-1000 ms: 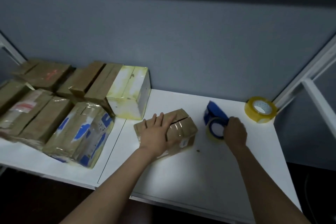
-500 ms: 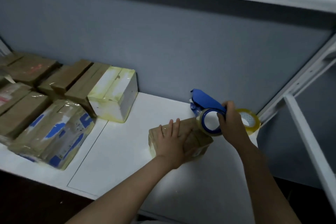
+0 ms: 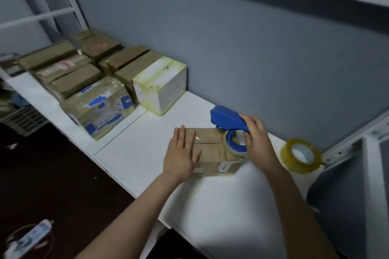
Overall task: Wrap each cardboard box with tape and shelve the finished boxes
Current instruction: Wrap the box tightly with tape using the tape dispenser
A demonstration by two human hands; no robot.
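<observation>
boxes first, far left: a cluster of wrapped cartons [image 3: 84,82] sits packed together on the white shelf [image 3: 134,149]. brown ones are at the back, 1 blue-marked carton [image 3: 99,109] is at the front, and 1 pale box [image 3: 161,86] with yellowed tape closes the group on its right. every one is sealed, so whatever is inside is hidden.

moving right, the left hand [image 3: 182,155] lies flat, fingers straight and spread, pressing down on the left end of the cardboard box [image 3: 210,147]. that box rests on the shelf well apart from the cluster, right in front of the person. its long axis runs left to right, from 1 hand to the other.

on its right end sits the tape dispenser [image 3: 228,121], blue body up, roll touching the box top. the right hand [image 3: 256,141] is wrapped round it from the right, fingers curled over the handle.

so here is the call: the right hand is the working one, and the run looks set to go along that long axis toward the left palm, which sits in the path and will probably have to shift.

further right, a spare roll of tape [image 3: 301,155] stands on edge by the frame, untouched.
</observation>
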